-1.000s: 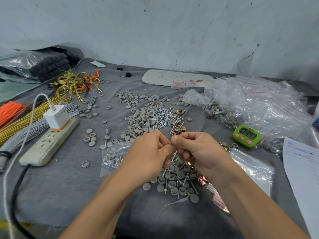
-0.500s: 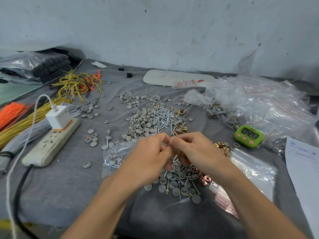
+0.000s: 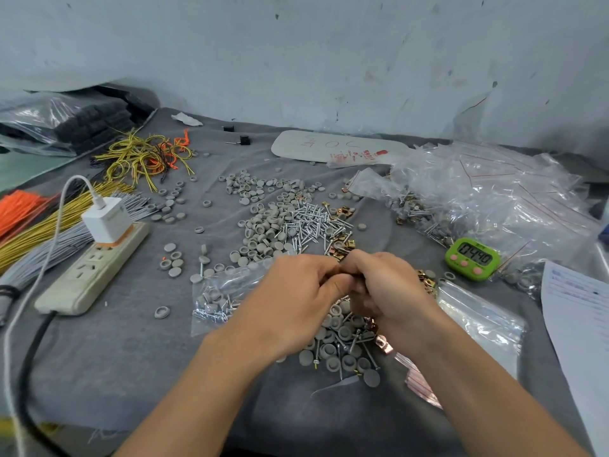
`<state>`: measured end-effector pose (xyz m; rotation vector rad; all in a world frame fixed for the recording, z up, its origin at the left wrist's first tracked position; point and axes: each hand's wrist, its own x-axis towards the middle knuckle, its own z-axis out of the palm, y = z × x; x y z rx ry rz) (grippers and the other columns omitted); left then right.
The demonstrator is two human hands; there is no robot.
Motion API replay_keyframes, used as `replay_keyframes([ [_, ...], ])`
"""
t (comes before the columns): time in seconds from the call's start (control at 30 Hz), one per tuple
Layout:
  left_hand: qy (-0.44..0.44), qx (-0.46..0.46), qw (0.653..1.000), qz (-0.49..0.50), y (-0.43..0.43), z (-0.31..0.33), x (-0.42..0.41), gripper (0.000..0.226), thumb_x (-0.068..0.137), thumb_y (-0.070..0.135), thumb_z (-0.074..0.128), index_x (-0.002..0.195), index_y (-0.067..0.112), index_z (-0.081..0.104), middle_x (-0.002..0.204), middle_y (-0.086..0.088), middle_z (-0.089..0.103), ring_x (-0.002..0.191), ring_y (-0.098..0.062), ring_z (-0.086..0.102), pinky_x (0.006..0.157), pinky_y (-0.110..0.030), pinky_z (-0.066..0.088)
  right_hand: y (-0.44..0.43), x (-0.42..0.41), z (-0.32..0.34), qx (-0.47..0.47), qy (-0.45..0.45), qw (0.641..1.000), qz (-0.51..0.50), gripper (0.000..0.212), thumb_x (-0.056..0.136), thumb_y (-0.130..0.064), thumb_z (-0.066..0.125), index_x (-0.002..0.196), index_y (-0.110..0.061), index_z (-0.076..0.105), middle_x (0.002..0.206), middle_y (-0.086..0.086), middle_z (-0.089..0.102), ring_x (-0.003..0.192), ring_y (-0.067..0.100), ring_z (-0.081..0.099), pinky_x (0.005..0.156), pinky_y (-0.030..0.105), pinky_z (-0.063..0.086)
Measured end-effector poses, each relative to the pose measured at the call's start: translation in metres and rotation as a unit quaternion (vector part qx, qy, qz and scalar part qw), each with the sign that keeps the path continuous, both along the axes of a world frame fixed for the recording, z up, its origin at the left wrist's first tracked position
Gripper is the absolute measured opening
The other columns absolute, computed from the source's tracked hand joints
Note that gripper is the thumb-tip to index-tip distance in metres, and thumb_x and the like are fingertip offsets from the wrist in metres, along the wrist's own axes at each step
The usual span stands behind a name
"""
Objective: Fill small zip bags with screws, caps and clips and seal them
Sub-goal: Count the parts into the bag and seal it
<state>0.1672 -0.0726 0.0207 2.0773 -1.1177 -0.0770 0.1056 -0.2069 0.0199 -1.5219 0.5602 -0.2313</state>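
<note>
backdrop: scuffed pale wall (image 3: pixel 296 61) behind a desk (image 3: pixel 115 357) covered in grey cloth.
left hand (image 3: pixel 293 295): i see it curled, thumb and fingertips pinched against the right hand's fingertips at the desk's middle.
right hand (image 3: pixel 389 288): curled the same way, knuckles up, pinching at that same spot.
small zip bag (image 3: pixel 339 344): both hands grip its top edge, as far as i can make out; the clear film is hard to see there. its body lies just below the hands, holding grey caps, screws and copper-coloured clips, one clear corner poking out toward me.
filled bag (image 3: pixel 214 301): flat on the cloth, partly under the left hand, with caps and screws inside.
empty zip bags (image 3: pixel 478 321): a clear stack just right of the right forearm.
loose caps (image 3: pixel 263 222): scattered beyond the hands.
loose screws (image 3: pixel 309 222): a heap touching the caps on their right.
loose clips (image 3: pixel 342 239): brass-coloured, at the screws' right edge, near the fingertips.
timer (image 3: pixel 472 258): green, right of the hands, showing 04:40.
bag heap (image 3: pixel 487 199): crumpled clear bags behind the timer.
power strip (image 3: pixel 92 268): well left, with a white charger (image 3: pixel 107 219) plugged in.
wire bundles (image 3: pixel 39 225): orange, yellow and grey, at the left edge.
paper sheet (image 3: pixel 580 311): at the right edge.
</note>
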Motion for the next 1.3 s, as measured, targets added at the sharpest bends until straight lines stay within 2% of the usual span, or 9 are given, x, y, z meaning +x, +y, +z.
replay_keyframes([
  [0.2, 0.006, -0.067, 0.997, 0.046, -0.008, 0.000, -0.004, 0.037, 0.082, 0.028, 0.066, 0.048, 0.022, 0.051, 0.043, 0.008, 0.049, 0.040, -0.006, 0.041, 0.042, -0.017, 0.030, 0.007, 0.002, 0.000, 0.101, -0.006, 0.994, -0.030, 0.046, 0.077, -0.001, 0.049, 0.036, -0.021, 0.040, 0.042, 0.001, 0.022, 0.038, 0.016, 0.018, 0.042, 0.023, 0.023],
  [0.37, 0.042, -0.089, 0.995, 0.028, -0.006, 0.002, -0.006, 0.030, 0.076, 0.034, 0.064, 0.050, 0.021, 0.057, 0.040, 0.007, 0.045, 0.038, -0.006, 0.036, 0.040, -0.018, 0.028, 0.005, -0.002, 0.003, 0.172, -0.025, 0.985, 0.015, 0.038, 0.079, 0.000, 0.046, 0.045, -0.015, 0.037, 0.042, 0.001, 0.021, 0.035, 0.016, 0.018, 0.044, 0.024, 0.023],
  [0.53, 0.139, -0.091, 0.986, -0.032, -0.003, 0.003, -0.001, 0.030, 0.088, 0.027, 0.070, 0.058, 0.023, 0.069, 0.040, 0.007, 0.048, 0.038, -0.009, 0.035, 0.042, -0.021, 0.027, 0.001, -0.008, 0.001, 0.211, -0.018, 0.974, 0.075, 0.040, 0.083, -0.007, 0.045, 0.045, -0.017, 0.034, 0.039, 0.002, 0.022, 0.033, 0.015, 0.019, 0.047, 0.029, 0.021],
  [0.63, 0.174, -0.084, 0.978, -0.076, 0.000, 0.005, 0.000, 0.028, 0.093, 0.022, 0.070, 0.066, 0.015, 0.073, 0.042, 0.000, 0.054, 0.036, -0.011, 0.039, 0.042, -0.019, 0.029, -0.001, -0.010, 0.001, 0.220, -0.022, 0.969, 0.107, 0.032, 0.073, -0.012, 0.050, 0.044, -0.017, 0.035, 0.038, 0.003, 0.023, 0.032, 0.015, 0.020, 0.048, 0.030, 0.021],
  [0.7, 0.173, -0.081, 0.976, -0.100, 0.000, 0.008, 0.000, 0.032, 0.092, 0.030, 0.069, 0.063, 0.016, 0.072, 0.044, -0.005, 0.060, 0.035, -0.010, 0.043, 0.042, -0.017, 0.032, -0.003, -0.011, 0.001, 0.230, -0.026, 0.963, 0.136, 0.028, 0.068, -0.017, 0.052, 0.045, -0.017, 0.036, 0.038, 0.004, 0.024, 0.033, 0.015, 0.020, 0.048, 0.029, 0.022],
  [0.87, 0.195, -0.088, 0.970, -0.112, 0.000, 0.007, -0.001, 0.028, 0.091, 0.035, 0.063, 0.065, 0.026, 0.070, 0.048, -0.008, 0.061, 0.042, -0.023, 0.050, 0.047, -0.033, 0.036, -0.016, -0.016, 0.001, 0.221, -0.024, 0.960, 0.169, 0.033, 0.079, -0.021, 0.058, 0.053, -0.013, 0.040, 0.042, 0.004, 0.030, 0.038, 0.015, 0.025, 0.048, 0.029, 0.028],
  [1.0, 0.204, -0.088, 0.972, -0.079, 0.001, 0.004, 0.006, 0.027, 0.092, 0.034, 0.061, 0.074, 0.016, 0.071, 0.048, -0.006, 0.055, 0.045, -0.020, 0.047, 0.052, -0.034, 0.037, -0.017, -0.015, -0.002, 0.125, -0.073, 0.984, 0.103, 0.024, 0.094, -0.016, 0.065, 0.070, -0.012, 0.064, 0.061, 0.004, 0.049, 0.051, 0.013, 0.045, 0.051, 0.025, 0.038],
  [1.13, 0.182, -0.082, 0.978, -0.056, 0.001, 0.003, 0.007, 0.033, 0.089, 0.040, 0.061, 0.071, 0.013, 0.068, 0.052, -0.016, 0.054, 0.048, -0.022, 0.048, 0.051, -0.047, 0.044, -0.017, -0.014, -0.003, 0.112, -0.117, 0.979, 0.126, 0.013, 0.082, -0.022, 0.072, 0.079, -0.010, 0.072, 0.070, 0.007, 0.060, 0.059, 0.013, 0.051, 0.054, 0.024, 0.048],
  [1.3, 0.202, -0.086, 0.974, -0.060, 0.000, 0.004, 0.007, 0.034, 0.095, 0.034, 0.063, 0.062, 0.029, 0.069, 0.050, -0.005, 0.051, 0.050, -0.021, 0.048, 0.052, -0.048, 0.041, -0.021, -0.013, -0.002, 0.185, -0.095, 0.967, 0.145, 0.015, 0.075, -0.024, 0.074, 0.070, -0.010, 0.075, 0.065, 0.006, 0.065, 0.050, 0.009, 0.056, 0.051, 0.020, 0.051],
])
